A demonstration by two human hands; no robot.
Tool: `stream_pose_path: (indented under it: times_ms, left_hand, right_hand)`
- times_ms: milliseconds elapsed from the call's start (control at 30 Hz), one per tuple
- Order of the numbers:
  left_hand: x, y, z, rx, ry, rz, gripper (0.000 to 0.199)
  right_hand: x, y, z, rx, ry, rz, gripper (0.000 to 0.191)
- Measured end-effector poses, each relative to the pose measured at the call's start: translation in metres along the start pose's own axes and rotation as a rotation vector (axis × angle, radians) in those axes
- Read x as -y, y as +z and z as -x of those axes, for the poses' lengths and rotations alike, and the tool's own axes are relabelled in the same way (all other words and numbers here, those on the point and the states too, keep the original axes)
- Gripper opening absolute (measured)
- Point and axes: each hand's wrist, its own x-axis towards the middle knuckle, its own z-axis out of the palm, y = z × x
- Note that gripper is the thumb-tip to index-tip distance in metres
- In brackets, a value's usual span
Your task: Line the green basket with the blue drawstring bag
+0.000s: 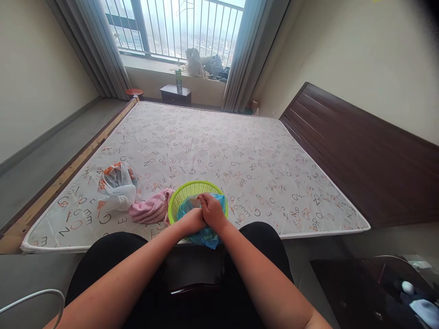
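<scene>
My left hand (193, 220) and my right hand (213, 212) are pressed together, closed on a thin blue plastic bag (206, 238). The right hand lies over the left, and its thumb side faces up. Most of the left fingers are hidden. Parts of the bag spread out around both hands and hang below them. Just behind the bag stands a lime-green plastic basket (178, 194) with a mesh wall, at the near edge of the mattress. Whatever is inside the bag is hard to make out.
Left of the basket lie a pink towel (152, 210) and a white-and-orange plastic bag (118, 187). They rest on the letter-printed mattress (206, 141). A dark headboard (360, 160) rises at right. A dark bedside table (363, 283) holds small items. A nightstand (176, 93) stands near the window.
</scene>
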Motion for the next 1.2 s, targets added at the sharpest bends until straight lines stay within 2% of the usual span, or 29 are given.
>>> stream_pose_path:
  times_ms: [167,300,433,533,667,733,800,933,1000,1067,1133,1200]
  left_hand:
    - [-0.007,-0.013,0.001,0.081,-0.003,0.034,0.021]
    - [-0.01,-0.018,0.0,0.027,-0.034,0.184,0.026]
    - [-0.009,-0.029,-0.003,-0.081,-0.123,0.295,0.038]
    - [-0.008,-0.039,-0.006,-0.149,-0.122,0.342,0.045]
    - [-0.004,-0.048,-0.007,-0.081,-0.036,0.427,0.045]
    - [-0.003,-0.052,-0.006,-0.04,0.003,0.453,0.044]
    - [-0.003,-0.056,-0.005,-0.059,-0.005,0.469,0.044]
    - [-0.006,-0.061,-0.004,-0.173,-0.114,0.481,0.041]
    - [-0.008,-0.062,-0.005,-0.223,-0.149,0.475,0.04]
    - [-0.009,-0.062,-0.005,-0.271,-0.189,0.474,0.039]
    - [-0.01,-0.061,-0.005,-0.299,-0.249,0.499,0.04]
    - [-0.01,-0.062,-0.005,-0.304,-0.287,0.573,0.04]
  right_hand:
    - [0.004,-0.004,0.001,-0.083,0.055,-0.206,0.032]
    - [0.004,-0.011,-0.001,-0.127,0.059,-0.234,0.031]
    - [0.0,-0.018,-0.006,-0.02,0.002,-0.256,0.032]
    - [-0.005,-0.02,-0.01,0.036,-0.016,-0.284,0.035]
    - [-0.015,-0.023,-0.018,0.237,0.115,-0.425,0.037]
    - [-0.02,-0.027,-0.021,0.291,0.127,-0.464,0.034]
    - [-0.024,-0.033,-0.024,0.25,0.132,-0.472,0.029]
    - [-0.027,-0.042,-0.026,-0.038,0.195,-0.488,0.026]
    - [-0.025,-0.043,-0.026,-0.101,0.19,-0.55,0.026]
    - [-0.023,-0.042,-0.025,-0.052,0.192,-0.673,0.024]
    - [-0.021,-0.038,-0.023,0.068,0.215,-0.793,0.025]
    - [-0.019,-0.035,-0.021,0.214,0.227,-0.813,0.025]
